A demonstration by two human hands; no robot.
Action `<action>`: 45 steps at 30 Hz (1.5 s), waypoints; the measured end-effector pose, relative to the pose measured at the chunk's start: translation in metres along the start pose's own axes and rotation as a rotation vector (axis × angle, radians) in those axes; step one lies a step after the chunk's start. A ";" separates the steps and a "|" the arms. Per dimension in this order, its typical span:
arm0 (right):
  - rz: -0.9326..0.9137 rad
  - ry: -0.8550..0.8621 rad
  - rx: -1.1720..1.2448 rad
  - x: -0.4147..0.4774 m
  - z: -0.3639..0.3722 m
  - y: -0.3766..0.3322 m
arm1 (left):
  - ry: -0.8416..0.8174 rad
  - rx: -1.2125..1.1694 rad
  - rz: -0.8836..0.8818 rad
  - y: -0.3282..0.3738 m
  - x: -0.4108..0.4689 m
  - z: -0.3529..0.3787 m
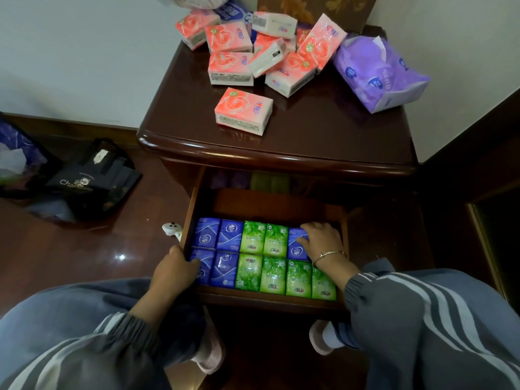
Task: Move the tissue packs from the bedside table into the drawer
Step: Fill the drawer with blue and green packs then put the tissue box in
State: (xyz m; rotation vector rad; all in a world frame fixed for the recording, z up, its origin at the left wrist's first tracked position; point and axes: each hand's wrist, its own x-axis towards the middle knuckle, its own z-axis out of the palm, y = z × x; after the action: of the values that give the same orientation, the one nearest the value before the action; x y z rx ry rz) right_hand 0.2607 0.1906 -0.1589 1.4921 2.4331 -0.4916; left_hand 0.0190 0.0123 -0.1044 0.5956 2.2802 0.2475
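Since the drawer [267, 204] is already filled tight in its 2 front rows, another pack could be wedged in crooked and the row buckled upward, so that closing is blocked. Inside the drawer 5 blue packs [230, 235] and 6 green packs [273, 277] are counted. Above the drawer, on the bedside table [309, 136], at least 8 pink packs [243, 111] and 1 purple bag [377, 71] are left. The right hand [320, 240] is laid with fingers spread on the drawer's back-right blue pack. The left hand [176, 266] is draped over the drawer's left wall, and whether anything is grasped cannot be told
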 end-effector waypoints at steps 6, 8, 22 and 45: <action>-0.122 -0.125 -0.068 -0.005 0.004 0.012 | 0.001 -0.018 0.009 0.000 0.001 0.003; -0.131 -0.236 -0.031 -0.002 -0.004 0.014 | 0.003 -0.026 0.013 0.000 0.002 0.004; -0.015 -0.304 -0.281 -0.006 0.001 0.004 | 0.034 -0.012 0.032 -0.006 0.010 0.011; 0.104 0.890 0.233 -0.024 -0.236 0.036 | 0.710 -0.595 0.562 0.079 -0.040 -0.120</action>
State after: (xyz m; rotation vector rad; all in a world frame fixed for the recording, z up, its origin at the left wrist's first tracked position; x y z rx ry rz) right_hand 0.2958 0.2826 0.0604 2.2958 2.9580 -0.0738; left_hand -0.0156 0.0623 0.0321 0.9037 2.4238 1.5563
